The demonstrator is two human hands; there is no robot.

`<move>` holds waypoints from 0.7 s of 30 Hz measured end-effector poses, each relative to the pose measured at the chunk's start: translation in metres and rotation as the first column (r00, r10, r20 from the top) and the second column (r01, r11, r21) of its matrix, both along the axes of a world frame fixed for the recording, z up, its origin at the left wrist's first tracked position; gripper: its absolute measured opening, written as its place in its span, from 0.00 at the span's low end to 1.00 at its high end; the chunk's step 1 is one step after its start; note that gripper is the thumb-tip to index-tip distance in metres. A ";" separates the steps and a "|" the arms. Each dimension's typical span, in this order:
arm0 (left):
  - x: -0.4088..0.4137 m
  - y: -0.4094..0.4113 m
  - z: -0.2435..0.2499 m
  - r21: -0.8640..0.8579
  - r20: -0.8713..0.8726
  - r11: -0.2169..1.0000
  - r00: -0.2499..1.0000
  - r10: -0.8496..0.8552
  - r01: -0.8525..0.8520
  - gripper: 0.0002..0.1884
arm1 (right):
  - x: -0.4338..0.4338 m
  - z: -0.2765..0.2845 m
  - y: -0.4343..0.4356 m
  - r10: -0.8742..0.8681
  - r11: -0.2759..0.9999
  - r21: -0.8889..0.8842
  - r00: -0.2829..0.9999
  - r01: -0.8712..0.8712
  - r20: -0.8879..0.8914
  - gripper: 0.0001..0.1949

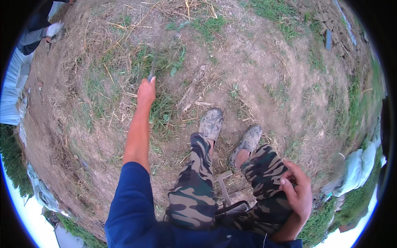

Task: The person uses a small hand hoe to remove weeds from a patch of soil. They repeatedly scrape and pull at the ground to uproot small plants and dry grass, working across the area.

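Note:
My left hand (pixel 146 93) reaches forward over the ground, closed on the dark handle of a slim hand tool (pixel 151 76). The tool's far end is smeared by motion, so its shape cannot be made out. Around it lie green weeds (pixel 176 63), some of them blurred as well. My right hand (pixel 296 189) rests against my right knee in camouflage trousers (pixel 266 167). Its fingers are loosely bent, the thumb stands apart from them, and nothing shows in it.
My patterned shoes (pixel 211 124) stand on dry soil with straw and grass tufts. Between my legs shows a metal-framed seat (pixel 225 187). Another person's gloved hand (pixel 55 29) is at upper left, near white sheeting (pixel 11 90). Pale sacks (pixel 356 170) lie at right.

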State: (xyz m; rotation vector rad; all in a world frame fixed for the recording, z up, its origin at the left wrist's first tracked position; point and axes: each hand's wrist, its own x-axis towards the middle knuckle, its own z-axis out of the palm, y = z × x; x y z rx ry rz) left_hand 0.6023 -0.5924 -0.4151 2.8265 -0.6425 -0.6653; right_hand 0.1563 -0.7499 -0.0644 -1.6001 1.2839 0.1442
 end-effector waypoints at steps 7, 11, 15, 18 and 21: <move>-0.080 0.138 -0.003 0.122 -0.064 0.978 0.982 0.178 -0.170 0.29 | -0.016 0.011 0.001 -0.074 0.997 0.011 0.997 0.074 -0.013 0.22; -0.039 0.065 -0.004 0.016 -0.010 0.993 0.993 0.121 -0.121 0.29 | -0.012 0.007 -0.003 -0.073 0.997 0.007 0.997 0.073 0.015 0.21; -0.042 0.064 -0.018 0.002 -0.159 0.986 0.974 0.164 -0.166 0.30 | -0.016 -0.001 -0.001 -0.123 0.992 0.020 0.992 0.123 -0.010 0.21; -0.103 0.196 -0.020 0.048 -0.144 0.964 0.953 0.266 -0.262 0.26 | -0.027 0.002 -0.005 -0.045 0.999 0.015 0.999 0.046 -0.025 0.22; -0.127 0.181 0.013 0.168 -0.108 0.953 0.957 0.270 -0.250 0.25 | -0.024 0.009 0.000 -0.104 0.994 0.021 0.994 0.103 0.034 0.22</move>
